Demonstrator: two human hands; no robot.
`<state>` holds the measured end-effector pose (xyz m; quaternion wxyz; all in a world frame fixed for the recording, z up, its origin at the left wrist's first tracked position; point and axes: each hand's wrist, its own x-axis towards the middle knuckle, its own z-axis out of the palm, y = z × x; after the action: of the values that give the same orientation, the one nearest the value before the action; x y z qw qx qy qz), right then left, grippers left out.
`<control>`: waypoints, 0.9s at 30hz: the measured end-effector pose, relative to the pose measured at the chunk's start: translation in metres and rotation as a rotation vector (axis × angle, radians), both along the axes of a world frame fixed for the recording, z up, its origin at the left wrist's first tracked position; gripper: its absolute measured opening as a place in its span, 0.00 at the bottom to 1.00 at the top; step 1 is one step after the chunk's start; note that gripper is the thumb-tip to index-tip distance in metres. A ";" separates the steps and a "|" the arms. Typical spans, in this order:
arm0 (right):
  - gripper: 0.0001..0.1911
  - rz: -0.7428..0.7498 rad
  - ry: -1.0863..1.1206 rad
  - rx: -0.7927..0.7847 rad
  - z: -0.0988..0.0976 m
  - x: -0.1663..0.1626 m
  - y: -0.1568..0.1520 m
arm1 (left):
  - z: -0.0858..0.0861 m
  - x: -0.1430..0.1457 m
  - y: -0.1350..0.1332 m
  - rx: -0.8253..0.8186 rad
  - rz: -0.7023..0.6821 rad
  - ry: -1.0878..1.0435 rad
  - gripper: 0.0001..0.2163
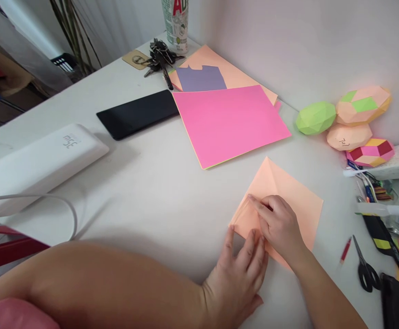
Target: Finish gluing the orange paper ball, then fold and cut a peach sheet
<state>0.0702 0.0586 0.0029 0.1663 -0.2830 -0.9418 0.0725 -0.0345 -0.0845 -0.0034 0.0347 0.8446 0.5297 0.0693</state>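
A peach sheet of paper (298, 201), partly folded and creased, lies on the white desk in front of me. My left hand (240, 274) rests flat at its lower left edge, fingers stretched and spread, fingertips touching the paper. My right hand (283, 224) lies on top of the sheet. Its index finger reaches out along the folded left part and presses there, while the other fingers curl loosely beneath the palm. The right hand covers the middle of the paper, so part of the fold is hidden.
Pink paper (233, 123) lies beyond, beside a black phone (139, 114) and keys (161, 55). A white device (42, 169) with a cable stands left. Faceted paper shapes (316, 118) sit at the wall. Scissors (365, 269) and a red pencil (346, 250) lie right.
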 end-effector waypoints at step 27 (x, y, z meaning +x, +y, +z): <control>0.30 0.050 -0.174 0.186 0.003 -0.003 -0.002 | -0.009 -0.005 0.006 0.162 -0.013 -0.076 0.26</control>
<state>0.0677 0.0565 0.0064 0.1074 -0.2478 -0.9622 -0.0358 -0.0394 -0.0786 -0.0124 -0.0133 0.8448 0.5153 0.1435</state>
